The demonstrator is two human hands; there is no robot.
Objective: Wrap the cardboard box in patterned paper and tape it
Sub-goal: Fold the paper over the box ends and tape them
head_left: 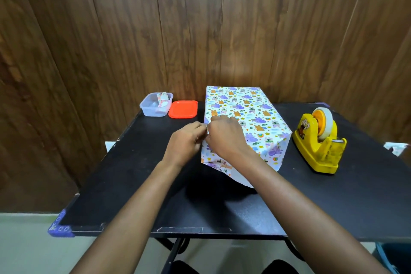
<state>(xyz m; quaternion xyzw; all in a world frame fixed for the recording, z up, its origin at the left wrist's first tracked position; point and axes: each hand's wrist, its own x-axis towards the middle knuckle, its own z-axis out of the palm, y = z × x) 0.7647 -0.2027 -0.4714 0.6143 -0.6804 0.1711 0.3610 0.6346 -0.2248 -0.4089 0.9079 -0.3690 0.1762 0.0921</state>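
The box (241,101) stands on the middle of the black table (138,184), long side running from near to far, its far end close to the wood-panelled wall (200,24). Patterned paper (262,124) printed with purple and orange animals covers its top and the sides that show; at the near end the paper reaches past the box and hangs loose, its white underside showing.

Both hands meet at the box's upper left edge. The left hand (185,141) comes in from the left, its fingertips drawn together in a pinch on the paper at that edge. The right hand (224,135) lies across the top of the box just beside it, fingers curled down over the same edge (their tips are hidden behind the knuckles, so whether they grip the paper cannot be told).

A yellow tape dispenser (318,147) with a roll mounted sits to the right of the box, near but apart from it. At the far left stand a clear plastic container (153,107) holding paper scraps and, touching it, an orange lid (183,109).
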